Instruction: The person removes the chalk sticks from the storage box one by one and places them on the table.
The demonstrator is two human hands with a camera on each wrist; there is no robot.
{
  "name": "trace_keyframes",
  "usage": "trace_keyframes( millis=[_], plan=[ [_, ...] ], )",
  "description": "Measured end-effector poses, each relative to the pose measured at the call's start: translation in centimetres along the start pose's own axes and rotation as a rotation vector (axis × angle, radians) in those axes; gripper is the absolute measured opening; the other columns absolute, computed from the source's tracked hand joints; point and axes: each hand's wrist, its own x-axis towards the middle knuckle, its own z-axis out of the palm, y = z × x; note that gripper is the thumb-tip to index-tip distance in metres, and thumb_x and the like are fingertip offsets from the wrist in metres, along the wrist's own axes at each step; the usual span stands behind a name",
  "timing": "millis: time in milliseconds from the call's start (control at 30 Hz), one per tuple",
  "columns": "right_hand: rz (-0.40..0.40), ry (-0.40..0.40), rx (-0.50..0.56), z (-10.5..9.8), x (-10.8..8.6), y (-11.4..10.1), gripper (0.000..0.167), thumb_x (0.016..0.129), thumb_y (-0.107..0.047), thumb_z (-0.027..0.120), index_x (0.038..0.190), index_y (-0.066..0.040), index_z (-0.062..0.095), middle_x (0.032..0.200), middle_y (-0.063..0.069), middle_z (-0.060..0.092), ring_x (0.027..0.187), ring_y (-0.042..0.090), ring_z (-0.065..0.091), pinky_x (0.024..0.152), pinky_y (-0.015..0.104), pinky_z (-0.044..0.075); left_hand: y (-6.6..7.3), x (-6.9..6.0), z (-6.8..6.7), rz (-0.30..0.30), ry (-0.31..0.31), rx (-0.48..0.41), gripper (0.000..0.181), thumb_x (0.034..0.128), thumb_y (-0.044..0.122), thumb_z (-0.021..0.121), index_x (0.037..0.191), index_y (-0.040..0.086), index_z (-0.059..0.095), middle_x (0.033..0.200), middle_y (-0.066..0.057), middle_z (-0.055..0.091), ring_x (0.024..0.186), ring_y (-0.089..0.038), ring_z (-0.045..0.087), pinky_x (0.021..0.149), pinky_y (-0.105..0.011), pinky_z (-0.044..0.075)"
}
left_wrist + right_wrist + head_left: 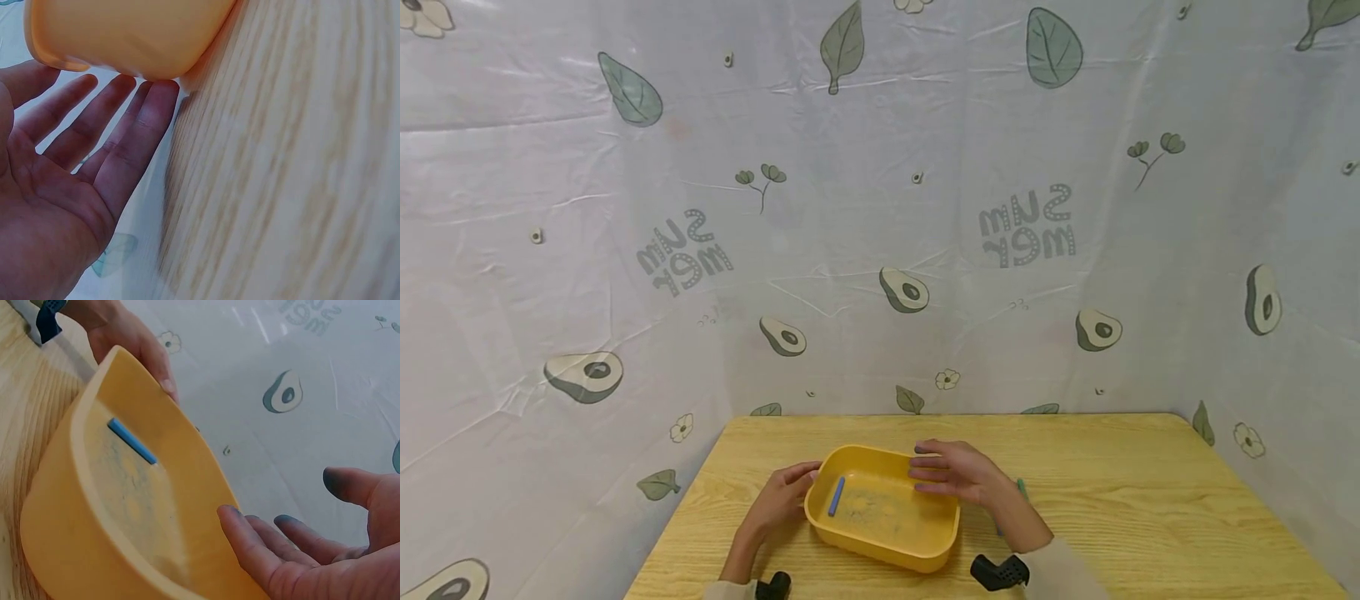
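Observation:
A yellow plastic tub (886, 546) stands on the table in front of me, turned slightly. Inside it lies a blue chalk stick (837, 497), near the left end; bluish smudges mark the tub's floor. My left hand (781, 498) is at the tub's left end. In the left wrist view its fingers (134, 134) are nearly straight, with the tips touching the tub's outer wall. My right hand (958, 471) hovers at the right back rim, fingers spread and holding nothing. Dark blue-grey stains show on its fingertips (335, 481).
A green stick (1021, 487) lies on the wooden table (1120, 500) beyond my right wrist, which partly hides it. Part of a bluish stick (999, 530) shows below that forearm. A printed plastic sheet (850, 250) hangs behind and at both sides.

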Motion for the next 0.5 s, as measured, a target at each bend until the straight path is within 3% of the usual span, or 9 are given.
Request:
trace_keyframes(
  millis=[267,500],
  plan=[
    [-0.010,0.019,-0.042,1.8,1.2,0.6,0.044,0.109,-0.025,0.063,0.139,0.006,0.060,0.151,0.036,0.055,0.125,0.040,0.071,0.104,0.052,0.061,-0.1,0.1,0.1,0.002,0.002,0.002,0.058,0.1121,0.037,0.058,0.156,-0.001,0.054,0.155,-0.027,0.058,0.126,-0.030,0.070,0.091,-0.039,0.066],
    [0.006,0.022,-0.092,2.6,2.0,1.2,0.055,0.108,-0.025,0.063,0.148,0.012,0.053,0.153,0.038,0.053,0.127,0.041,0.070,0.105,0.053,0.060,-0.1,0.1,0.0,0.006,-0.007,0.011,0.057,0.1129,0.037,0.057,0.156,-0.001,0.054,0.154,-0.027,0.058,0.125,-0.028,0.071,0.090,-0.038,0.066]
  ],
)
